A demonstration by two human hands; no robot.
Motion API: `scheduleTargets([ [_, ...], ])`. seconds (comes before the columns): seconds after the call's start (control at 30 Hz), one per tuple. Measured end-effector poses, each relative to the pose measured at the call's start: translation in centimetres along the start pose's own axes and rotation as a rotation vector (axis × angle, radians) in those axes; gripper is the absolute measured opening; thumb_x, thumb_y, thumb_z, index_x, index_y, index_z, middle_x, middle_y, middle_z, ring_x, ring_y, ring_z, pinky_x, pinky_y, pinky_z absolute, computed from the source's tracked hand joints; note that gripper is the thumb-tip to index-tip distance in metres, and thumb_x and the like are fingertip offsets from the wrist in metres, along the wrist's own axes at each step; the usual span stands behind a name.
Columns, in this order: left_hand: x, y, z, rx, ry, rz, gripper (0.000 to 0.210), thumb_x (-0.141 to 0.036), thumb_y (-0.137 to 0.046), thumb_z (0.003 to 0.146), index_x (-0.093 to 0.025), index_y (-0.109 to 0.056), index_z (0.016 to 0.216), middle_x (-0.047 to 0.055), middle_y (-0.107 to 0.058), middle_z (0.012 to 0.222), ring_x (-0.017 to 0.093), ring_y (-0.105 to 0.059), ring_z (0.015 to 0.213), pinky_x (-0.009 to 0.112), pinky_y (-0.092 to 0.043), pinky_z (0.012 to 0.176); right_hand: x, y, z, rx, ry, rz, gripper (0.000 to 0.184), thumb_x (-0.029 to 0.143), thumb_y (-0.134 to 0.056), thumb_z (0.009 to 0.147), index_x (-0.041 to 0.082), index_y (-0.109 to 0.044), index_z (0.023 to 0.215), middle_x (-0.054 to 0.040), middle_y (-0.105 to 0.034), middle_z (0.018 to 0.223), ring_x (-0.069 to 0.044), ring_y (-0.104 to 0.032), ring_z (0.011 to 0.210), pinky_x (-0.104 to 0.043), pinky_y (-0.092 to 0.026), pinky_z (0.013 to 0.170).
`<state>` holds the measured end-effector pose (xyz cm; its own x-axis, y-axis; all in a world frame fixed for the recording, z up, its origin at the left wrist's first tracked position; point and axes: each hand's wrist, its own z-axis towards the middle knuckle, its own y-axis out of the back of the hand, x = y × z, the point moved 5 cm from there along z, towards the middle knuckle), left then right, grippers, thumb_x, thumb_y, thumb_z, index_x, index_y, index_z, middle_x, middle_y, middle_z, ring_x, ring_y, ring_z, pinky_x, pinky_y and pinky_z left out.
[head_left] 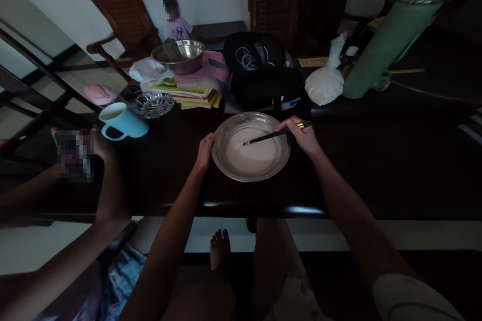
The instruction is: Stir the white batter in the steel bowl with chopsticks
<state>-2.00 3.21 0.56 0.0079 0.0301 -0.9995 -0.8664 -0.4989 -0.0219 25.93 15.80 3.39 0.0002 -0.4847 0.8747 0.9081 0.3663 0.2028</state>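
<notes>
On the dark worktop (161,175), near its front edge, sits a metal bowl (250,178) of whitish liquid (253,156). The left hand (205,151) has its fingers closed on the left rim; the right hand's (304,136) are closed round black chopsticks (266,136), seemingly a pair, tips in the liquid. Beyond stand a light-blue mug (131,124), a tied plastic bag (324,85) and a green thermos (391,47).

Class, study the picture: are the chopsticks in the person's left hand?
No, the chopsticks are in the right hand, while the left hand is at the side of the bowl.
</notes>
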Motion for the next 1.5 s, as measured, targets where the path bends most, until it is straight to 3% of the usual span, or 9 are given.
scheduleTargets([
  [0.17,0.1,0.0,0.0,-0.009,0.025,-0.008,0.039,-0.023,-0.057,0.090,-0.018,-0.042,0.054,-0.004,-0.035,0.056,0.010,-0.030,0.053,0.021,-0.028,0.050,-0.5,1.6,0.1,-0.208,-0.089,0.139,0.047,0.064,-0.054,0.088,0.024,-0.067,0.068,0.0007,-0.067,0.055,-0.017,-0.067,0.059,-0.033,-0.054,0.066],
  [0.27,0.0,0.0,0.0,-0.013,0.020,0.004,0.039,-0.022,-0.056,0.090,-0.017,-0.043,0.053,-0.004,-0.036,0.056,0.010,-0.031,0.053,0.021,-0.029,0.050,-0.6,1.1,0.0,-0.136,-0.116,0.157,0.050,0.067,-0.054,0.087,0.023,-0.066,0.066,0.0004,-0.066,0.053,-0.017,-0.066,0.057,-0.033,-0.054,0.065],
  [0.4,-0.1,0.0,0.0,-0.017,0.008,0.008,0.040,-0.023,-0.058,0.090,-0.017,-0.043,0.053,-0.004,-0.036,0.057,0.010,-0.031,0.053,0.021,-0.028,0.049,0.0,-0.1,0.0,0.023,-0.070,0.093,0.045,0.064,-0.056,0.087,0.025,-0.070,0.072,-0.0011,-0.073,0.067,-0.019,-0.071,0.074,-0.036,-0.055,0.078],
  [0.5,0.0,0.0,0.0,-0.011,0.009,0.003,0.040,-0.024,-0.058,0.089,-0.017,-0.044,0.053,-0.004,-0.036,0.057,0.010,-0.031,0.054,0.021,-0.028,0.049,0.0,0.4,0.1,-0.048,-0.060,0.055,0.043,0.064,-0.056,0.087,0.026,-0.071,0.072,-0.0014,-0.074,0.071,-0.020,-0.071,0.077,-0.037,-0.055,0.079],
  [0.63,0.1,0.1,0.0,-0.011,0.017,0.004,0.038,-0.025,-0.057,0.088,-0.017,-0.045,0.053,-0.004,-0.037,0.056,0.010,-0.031,0.054,0.021,-0.028,0.049,-0.5,1.4,0.1,-0.179,-0.121,0.107,0.051,0.069,-0.052,0.086,0.024,-0.066,0.066,-0.0001,-0.067,0.055,-0.018,-0.067,0.060,-0.035,-0.055,0.067],
  [0.87,0.0,0.1,0.1,0.002,-0.008,0.024,0.037,-0.024,-0.056,0.087,-0.018,-0.044,0.053,-0.003,-0.036,0.056,0.010,-0.031,0.054,0.021,-0.027,0.049,0.1,0.0,0.0,0.024,-0.025,0.033,0.043,0.060,-0.054,0.090,0.025,-0.070,0.071,-0.0025,-0.075,0.075,-0.019,-0.071,0.082,-0.038,-0.056,0.083],
  [1.07,0.2,0.2,0.2,-0.008,-0.002,0.012,0.038,-0.027,-0.059,0.087,-0.018,-0.045,0.053,-0.004,-0.037,0.057,0.010,-0.031,0.054,0.022,-0.028,0.050,-0.7,1.7,0.2,-0.193,-0.107,0.125,0.046,0.063,-0.052,0.090,0.024,-0.067,0.070,0.0002,-0.067,0.055,-0.017,-0.068,0.060,-0.034,-0.057,0.066],
  [1.3,0.0,0.0,0.0,-0.020,0.025,-0.005,0.040,-0.025,-0.060,0.088,-0.018,-0.043,0.053,-0.004,-0.036,0.056,0.010,-0.030,0.053,0.022,-0.027,0.048,0.2,-0.1,0.0,0.034,-0.045,0.052,0.045,0.064,-0.055,0.088,0.025,-0.071,0.072,-0.0016,-0.075,0.072,-0.019,-0.071,0.077,-0.037,-0.056,0.080],
  [1.5,0.0,0.0,0.0,-0.019,0.028,-0.003,0.038,-0.021,-0.056,0.089,-0.017,-0.044,0.053,-0.004,-0.036,0.056,0.010,-0.031,0.053,0.022,-0.028,0.049,-0.5,1.6,0.1,-0.187,-0.097,0.106,0.045,0.062,-0.052,0.090,0.024,-0.067,0.071,0.0002,-0.068,0.058,-0.017,-0.069,0.063,-0.034,-0.055,0.068],
])
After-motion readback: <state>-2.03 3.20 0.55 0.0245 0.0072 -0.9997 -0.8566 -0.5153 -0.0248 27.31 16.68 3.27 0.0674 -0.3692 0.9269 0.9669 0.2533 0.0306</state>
